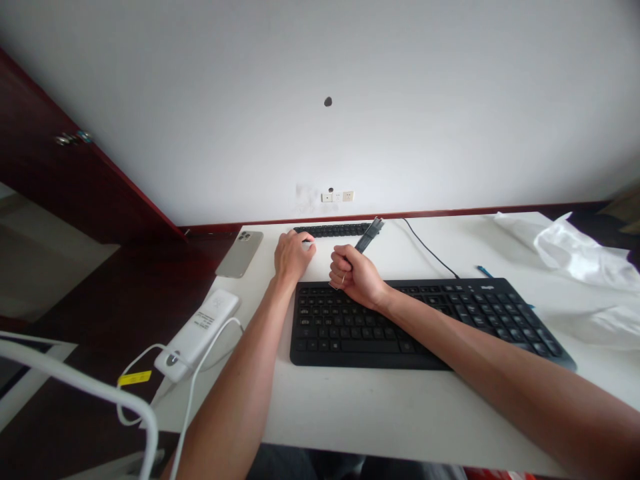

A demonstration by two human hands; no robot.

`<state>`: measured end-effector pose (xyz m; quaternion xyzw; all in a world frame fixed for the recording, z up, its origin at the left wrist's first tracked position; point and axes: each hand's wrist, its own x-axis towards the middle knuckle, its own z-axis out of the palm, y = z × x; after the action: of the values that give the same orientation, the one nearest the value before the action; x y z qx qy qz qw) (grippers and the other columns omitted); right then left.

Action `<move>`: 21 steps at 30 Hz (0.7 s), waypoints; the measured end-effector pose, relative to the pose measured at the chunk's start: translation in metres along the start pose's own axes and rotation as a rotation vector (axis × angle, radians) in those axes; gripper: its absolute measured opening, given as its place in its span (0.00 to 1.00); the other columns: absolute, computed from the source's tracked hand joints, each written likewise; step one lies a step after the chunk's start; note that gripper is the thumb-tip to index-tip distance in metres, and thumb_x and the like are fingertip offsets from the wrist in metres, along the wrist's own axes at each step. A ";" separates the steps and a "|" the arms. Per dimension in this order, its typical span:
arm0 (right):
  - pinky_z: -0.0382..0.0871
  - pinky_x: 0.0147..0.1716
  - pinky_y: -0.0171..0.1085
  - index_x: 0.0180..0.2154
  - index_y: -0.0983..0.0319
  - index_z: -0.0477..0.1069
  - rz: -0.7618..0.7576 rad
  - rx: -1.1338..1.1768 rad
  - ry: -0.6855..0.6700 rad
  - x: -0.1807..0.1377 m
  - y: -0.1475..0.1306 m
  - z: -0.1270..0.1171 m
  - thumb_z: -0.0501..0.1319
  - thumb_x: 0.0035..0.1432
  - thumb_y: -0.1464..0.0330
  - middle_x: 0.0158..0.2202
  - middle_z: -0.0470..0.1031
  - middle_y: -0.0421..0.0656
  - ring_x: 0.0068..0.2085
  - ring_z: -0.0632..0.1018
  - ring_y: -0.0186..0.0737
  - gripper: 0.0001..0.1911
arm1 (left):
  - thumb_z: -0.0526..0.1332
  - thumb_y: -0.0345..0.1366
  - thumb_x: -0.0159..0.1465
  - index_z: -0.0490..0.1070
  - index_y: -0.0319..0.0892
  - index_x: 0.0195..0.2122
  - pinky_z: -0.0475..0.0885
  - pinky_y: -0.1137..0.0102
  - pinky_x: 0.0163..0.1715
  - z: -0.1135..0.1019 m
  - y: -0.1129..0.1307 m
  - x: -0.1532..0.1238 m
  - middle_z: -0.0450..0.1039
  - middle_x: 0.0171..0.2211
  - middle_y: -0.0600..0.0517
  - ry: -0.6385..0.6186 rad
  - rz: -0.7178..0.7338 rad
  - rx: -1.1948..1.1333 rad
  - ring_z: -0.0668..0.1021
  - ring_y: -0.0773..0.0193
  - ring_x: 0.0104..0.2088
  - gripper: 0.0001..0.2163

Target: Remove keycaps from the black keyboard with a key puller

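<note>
At the near side of the white, smooth-topped table, before you:

Item: white oblong plastic block with printed text, on your left, beside your left forearm.

Item: black full-size keyboard, long axis running left to right, under your right forearm in the view.

Item: your right hand, closed in a fist (ring on one finger) around a dark-grey, narrow, flat-sided object. The object's long axis slants away from you and to the right, its far end clear of the fist.

Item: your left hand, fingers bent, at the left end of the strip listed next; you cannot tell from here whether it grips anything, the fingertips being partly hidden.

Item: long black strip with a knobbly, key-like surface, beyond both hands, its long axis roughly in line with the keyboard's. Left hand nearer to it; the object's far end overlaps its right end in view, contact uncertain.

Item: pale wall socket plates, beyond the table.
</note>
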<state>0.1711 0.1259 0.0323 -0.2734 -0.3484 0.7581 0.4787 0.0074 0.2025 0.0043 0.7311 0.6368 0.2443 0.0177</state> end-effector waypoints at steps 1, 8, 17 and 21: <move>0.42 0.20 0.36 0.20 0.57 0.49 0.000 -0.001 0.000 0.000 0.000 0.000 0.59 0.64 0.61 0.16 0.43 0.31 0.19 0.45 0.29 0.25 | 0.63 0.37 0.66 0.81 0.52 0.44 0.71 0.61 0.50 0.000 0.000 0.000 0.78 0.44 0.49 -0.005 0.002 -0.002 0.75 0.50 0.48 0.09; 0.41 0.20 0.36 0.19 0.58 0.49 0.000 -0.004 -0.011 0.000 0.000 -0.001 0.59 0.64 0.62 0.16 0.42 0.31 0.19 0.45 0.29 0.25 | 0.63 0.37 0.66 0.81 0.53 0.46 0.71 0.61 0.50 0.000 0.000 0.000 0.78 0.45 0.48 -0.014 0.008 0.004 0.75 0.50 0.49 0.10; 0.41 0.20 0.36 0.19 0.58 0.49 0.001 -0.003 -0.002 0.000 0.000 -0.001 0.60 0.63 0.62 0.16 0.42 0.31 0.19 0.45 0.30 0.25 | 0.63 0.37 0.66 0.80 0.52 0.47 0.71 0.61 0.51 0.001 -0.001 0.000 0.78 0.47 0.48 0.006 0.014 -0.008 0.75 0.50 0.50 0.10; 0.42 0.21 0.36 0.19 0.58 0.51 -0.004 -0.008 -0.022 0.000 0.000 -0.001 0.59 0.63 0.60 0.16 0.42 0.31 0.19 0.45 0.30 0.25 | 0.61 0.36 0.67 0.80 0.49 0.46 0.70 0.62 0.53 0.001 -0.001 0.001 0.80 0.46 0.49 0.078 0.008 -0.059 0.77 0.52 0.48 0.10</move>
<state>0.1719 0.1264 0.0320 -0.2662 -0.3574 0.7586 0.4752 0.0065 0.2035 0.0033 0.7228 0.6265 0.2912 0.0132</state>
